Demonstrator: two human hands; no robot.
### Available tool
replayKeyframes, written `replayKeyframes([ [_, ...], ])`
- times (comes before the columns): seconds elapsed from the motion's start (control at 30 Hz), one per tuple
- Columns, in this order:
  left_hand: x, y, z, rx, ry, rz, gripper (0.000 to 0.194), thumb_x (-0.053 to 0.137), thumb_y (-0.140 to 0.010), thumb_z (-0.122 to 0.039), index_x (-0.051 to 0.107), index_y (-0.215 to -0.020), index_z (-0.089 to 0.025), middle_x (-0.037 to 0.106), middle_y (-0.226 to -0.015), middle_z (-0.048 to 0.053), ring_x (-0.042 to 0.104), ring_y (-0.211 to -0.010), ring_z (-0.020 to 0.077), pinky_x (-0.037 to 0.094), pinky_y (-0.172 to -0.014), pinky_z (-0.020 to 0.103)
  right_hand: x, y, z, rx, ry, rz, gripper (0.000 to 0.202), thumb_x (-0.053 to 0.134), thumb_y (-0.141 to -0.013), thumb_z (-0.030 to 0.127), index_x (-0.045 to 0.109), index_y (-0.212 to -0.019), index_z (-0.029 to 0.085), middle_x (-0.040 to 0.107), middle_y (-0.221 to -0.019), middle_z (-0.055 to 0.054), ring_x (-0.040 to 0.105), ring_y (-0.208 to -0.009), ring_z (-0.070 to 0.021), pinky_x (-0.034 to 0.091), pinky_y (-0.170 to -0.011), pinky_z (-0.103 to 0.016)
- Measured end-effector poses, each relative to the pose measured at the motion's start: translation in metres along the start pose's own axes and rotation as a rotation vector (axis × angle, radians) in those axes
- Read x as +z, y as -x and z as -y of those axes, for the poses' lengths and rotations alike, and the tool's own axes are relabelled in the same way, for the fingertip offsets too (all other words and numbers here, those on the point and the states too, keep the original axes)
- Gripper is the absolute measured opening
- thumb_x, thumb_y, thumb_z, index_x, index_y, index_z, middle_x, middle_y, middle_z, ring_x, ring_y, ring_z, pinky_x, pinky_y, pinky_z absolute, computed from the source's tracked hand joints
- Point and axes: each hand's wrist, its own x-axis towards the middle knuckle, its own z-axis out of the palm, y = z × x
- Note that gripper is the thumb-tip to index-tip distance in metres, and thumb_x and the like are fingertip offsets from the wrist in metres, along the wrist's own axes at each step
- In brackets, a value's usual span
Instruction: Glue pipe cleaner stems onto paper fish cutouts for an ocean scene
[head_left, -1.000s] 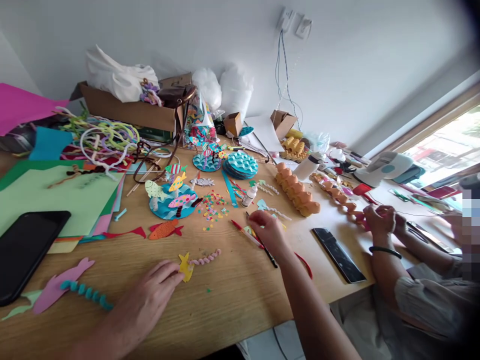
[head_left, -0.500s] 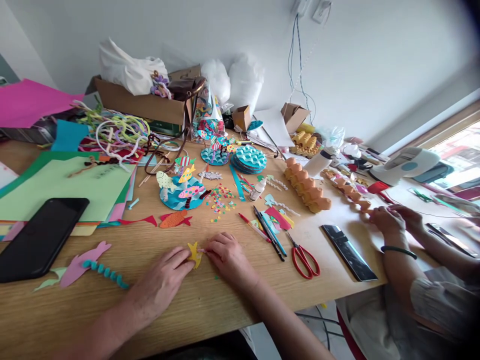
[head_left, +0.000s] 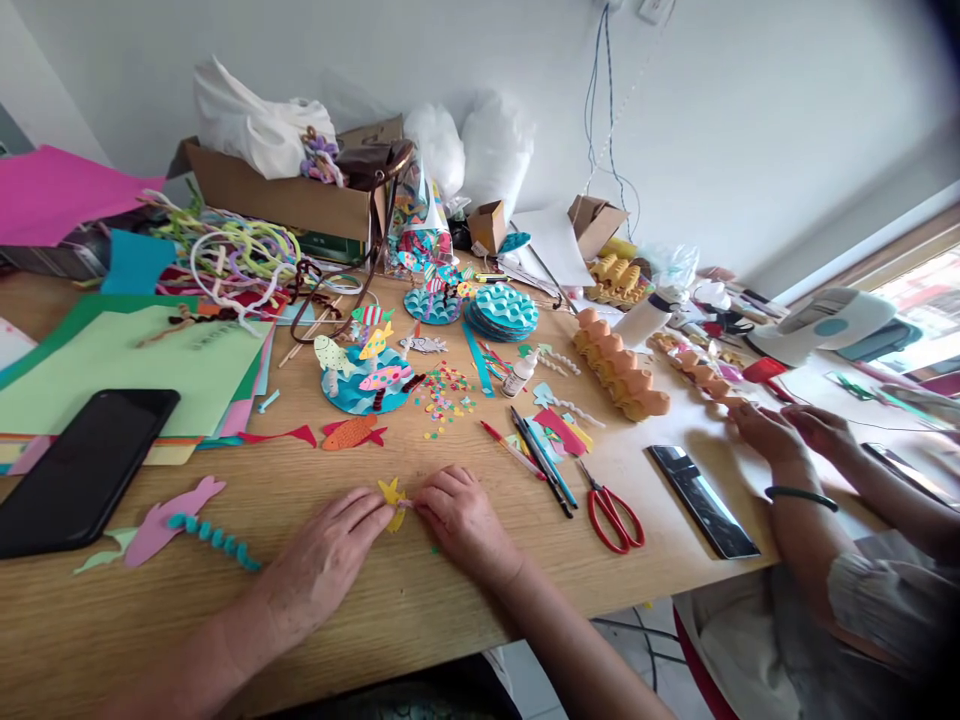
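Observation:
A small yellow paper cutout (head_left: 391,491), fish-like with a forked tail, lies on the table between my hands. My left hand (head_left: 330,550) is closed at its left edge, fingertips holding it. From the other side, my right hand (head_left: 461,520) pinches a short pale pink pipe cleaner (head_left: 406,503), whose end lies against the cutout. To the left are a pink paper fish (head_left: 174,515) and a coiled turquoise pipe cleaner (head_left: 214,540) that overlaps it. An orange paper fish (head_left: 350,433) with red fins lies beyond my hands.
Red-handled scissors (head_left: 615,515), pens (head_left: 541,465) and a glue bottle (head_left: 519,374) lie to the right. Paper fish stand on a blue wavy disc (head_left: 360,395). A black phone (head_left: 86,470) rests at left. A co-worker's hands (head_left: 787,435) work at far right, near egg-carton strips (head_left: 619,370).
The pink pipe cleaner now reaches further over the yellow cutout, and the cutout has turned slightly. The whole view has shifted a little.

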Motion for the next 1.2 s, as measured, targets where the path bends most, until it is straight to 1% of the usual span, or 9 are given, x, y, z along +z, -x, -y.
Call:
replayKeyframes([
  [0.13,0.003,0.001,0.002,0.011,-0.027,0.002,0.047,0.035,-0.079,0.001,0.052,-0.120,-0.014,0.062,-0.113,0.009,0.053,-0.106,0.0226,0.047,-0.093,0.040,0.001,0.002,0.000,-0.035,0.037,0.006,0.016,0.052,-0.089,0.025,0.061,-0.078,0.018,0.062,-0.075,-0.002,0.049,-0.074,-0.0154,0.035,-0.069,-0.027],
  [0.23,0.001,-0.003,-0.001,0.012,-0.021,0.009,0.049,0.035,-0.079,0.002,0.052,-0.121,-0.016,0.061,-0.111,0.007,0.054,-0.103,0.0223,0.048,-0.091,0.040,0.000,0.003,0.000,-0.052,0.051,0.024,0.016,0.050,-0.090,0.025,0.061,-0.081,0.018,0.062,-0.076,-0.002,0.048,-0.075,-0.0153,0.034,-0.070,-0.027],
  [0.37,-0.005,-0.009,-0.005,-0.009,0.003,0.009,0.047,0.037,-0.080,0.001,0.055,-0.118,-0.020,0.061,-0.105,0.006,0.054,-0.099,0.0218,0.049,-0.087,0.040,0.000,0.004,0.000,-0.055,0.058,0.040,0.015,0.049,-0.090,0.024,0.061,-0.084,0.018,0.062,-0.078,-0.002,0.047,-0.076,-0.0155,0.033,-0.071,-0.028],
  [0.53,-0.006,-0.012,-0.008,-0.007,-0.021,-0.009,0.044,0.040,-0.081,0.000,0.058,-0.114,-0.022,0.061,-0.101,0.007,0.054,-0.096,0.0225,0.050,-0.085,0.039,-0.001,0.003,0.002,-0.037,0.072,0.050,0.017,0.049,-0.090,0.026,0.061,-0.082,0.018,0.062,-0.077,-0.002,0.047,-0.076,-0.0157,0.032,-0.071,-0.028],
  [0.67,-0.004,-0.010,-0.009,-0.037,-0.028,-0.006,0.044,0.041,-0.081,0.000,0.057,-0.116,-0.022,0.059,-0.103,0.007,0.053,-0.098,0.0223,0.049,-0.085,0.039,-0.001,0.004,0.002,-0.045,0.053,0.054,0.012,0.051,-0.089,0.021,0.063,-0.090,0.020,0.062,-0.080,-0.002,0.048,-0.077,-0.0155,0.032,-0.072,-0.029],
  [0.83,-0.004,-0.010,-0.011,-0.059,-0.042,-0.004,0.043,0.040,-0.080,0.000,0.059,-0.113,-0.020,0.059,-0.104,0.007,0.051,-0.099,0.0227,0.048,-0.086,0.040,0.001,0.006,-0.001,-0.069,0.028,0.053,0.015,0.052,-0.088,0.018,0.064,-0.094,0.023,0.063,-0.083,-0.001,0.049,-0.078,-0.0145,0.031,-0.073,-0.029],
  [1.2,-0.006,-0.014,-0.013,-0.098,0.012,-0.001,0.040,0.040,-0.081,-0.003,0.061,-0.110,-0.022,0.061,-0.101,0.007,0.053,-0.097,0.0238,0.049,-0.083,0.042,0.001,0.005,0.000,-0.127,0.110,0.044,0.014,0.051,-0.089,0.022,0.065,-0.086,0.021,0.060,-0.076,-0.001,0.047,-0.073,-0.0144,0.032,-0.070,-0.029],
])
